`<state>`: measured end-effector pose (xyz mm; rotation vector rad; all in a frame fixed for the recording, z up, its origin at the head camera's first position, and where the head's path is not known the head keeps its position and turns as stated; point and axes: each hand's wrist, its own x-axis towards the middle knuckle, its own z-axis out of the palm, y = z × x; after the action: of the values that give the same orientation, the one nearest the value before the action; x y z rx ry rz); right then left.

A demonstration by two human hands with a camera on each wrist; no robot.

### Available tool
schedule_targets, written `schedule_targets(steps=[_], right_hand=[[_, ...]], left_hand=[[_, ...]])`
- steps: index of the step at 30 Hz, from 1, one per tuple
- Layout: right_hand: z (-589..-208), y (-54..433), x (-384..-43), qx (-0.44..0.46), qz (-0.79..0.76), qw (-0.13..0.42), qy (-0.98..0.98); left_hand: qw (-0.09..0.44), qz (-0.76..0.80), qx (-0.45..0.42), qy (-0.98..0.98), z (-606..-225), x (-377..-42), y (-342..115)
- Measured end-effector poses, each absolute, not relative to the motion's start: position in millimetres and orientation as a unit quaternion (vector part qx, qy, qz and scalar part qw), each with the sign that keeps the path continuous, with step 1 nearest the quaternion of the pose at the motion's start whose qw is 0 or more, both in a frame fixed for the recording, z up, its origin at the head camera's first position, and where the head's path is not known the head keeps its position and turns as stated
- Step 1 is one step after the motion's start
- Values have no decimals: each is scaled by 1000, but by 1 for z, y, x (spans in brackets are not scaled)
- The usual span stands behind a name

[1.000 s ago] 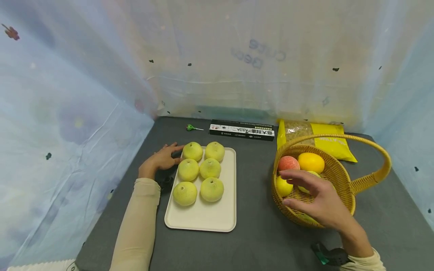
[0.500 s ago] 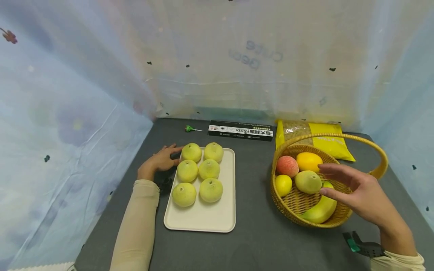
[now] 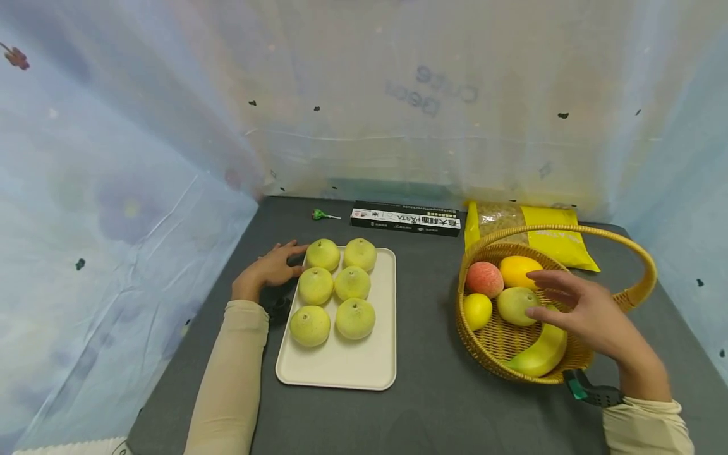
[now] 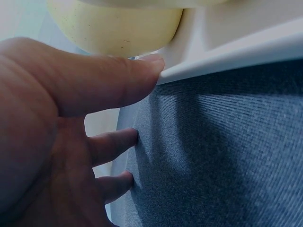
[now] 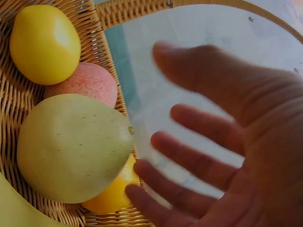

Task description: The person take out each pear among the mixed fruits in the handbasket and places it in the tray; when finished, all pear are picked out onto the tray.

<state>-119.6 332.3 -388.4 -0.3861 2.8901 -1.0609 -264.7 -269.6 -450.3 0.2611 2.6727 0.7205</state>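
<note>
In the head view my left hand (image 3: 273, 265) lies beside the left edge of a cream tray (image 3: 341, 374). Several round yellow-green fruits (image 3: 355, 318) stand on the tray. The left wrist view shows that thumb (image 4: 113, 80) against the tray's rim, the other fingers spread. My right hand (image 3: 597, 313) hovers over the right side of a wicker basket (image 3: 463, 328), fingers apart, nothing held. Closest to it are a pale green fruit (image 5: 75, 146) and a banana (image 3: 543, 352), partly covered by the hand. A red peach (image 3: 485, 280), a yellow lemon (image 3: 478, 311) and an orange-yellow fruit (image 3: 516, 272) share the basket.
Behind the basket lies a yellow bag of pasta (image 3: 554, 237). A black pasta box (image 3: 406, 218) and a green-topped lollipop (image 3: 324, 215) lie along the back of the dark table (image 3: 426, 354). The basket's tall handle (image 3: 643, 272) arches above its right side.
My right hand swung from over the basket's front to its right side, uncovering the banana, then came slightly back left toward the pale green fruit. My left hand stayed by the tray.
</note>
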Motion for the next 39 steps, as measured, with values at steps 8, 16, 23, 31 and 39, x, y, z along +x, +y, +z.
schedule_targets(steps=[8, 16, 23, 31, 39], right_hand=[[-403, 322, -126, -138, -294, 67, 943], [-408, 324, -129, -135, -310, 109, 935], [-411, 325, -128, -127, -323, 102, 932], [-396, 322, -117, -116, -325, 66, 936], [-381, 318, -96, -138, -332, -28, 933]], left_hand=[[183, 251, 95, 946, -450, -265, -269], [181, 250, 95, 946, -450, -266, -269], [180, 251, 91, 947, -450, -266, -268], [181, 254, 89, 946, -451, -266, -268], [181, 254, 89, 946, -450, -266, -269]])
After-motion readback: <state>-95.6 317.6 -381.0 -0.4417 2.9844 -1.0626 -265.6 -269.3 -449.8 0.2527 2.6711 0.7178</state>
